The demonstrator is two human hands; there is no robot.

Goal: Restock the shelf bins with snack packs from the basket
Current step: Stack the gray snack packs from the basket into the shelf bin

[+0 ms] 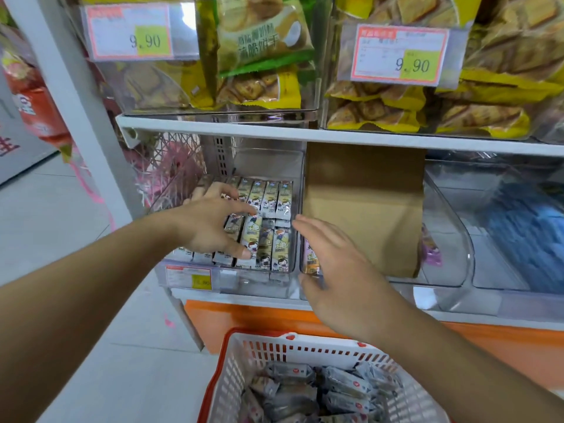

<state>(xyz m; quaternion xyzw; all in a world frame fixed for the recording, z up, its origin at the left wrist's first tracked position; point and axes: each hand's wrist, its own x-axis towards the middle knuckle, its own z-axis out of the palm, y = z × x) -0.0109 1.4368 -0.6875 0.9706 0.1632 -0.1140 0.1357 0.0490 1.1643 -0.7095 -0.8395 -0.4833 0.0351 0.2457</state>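
While your left hand (210,221) reaches into the clear shelf bin (232,279), its fingers spread loosely over the rows of snack packs (268,196), your right hand (332,264) hovers flat and relaxed beside it, grasping nothing. More packs lie in the basket (244,361) below.

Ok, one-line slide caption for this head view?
Left hand arranges snack packs in a clear shelf bin while the open right hand hovers alongside, above the basket.
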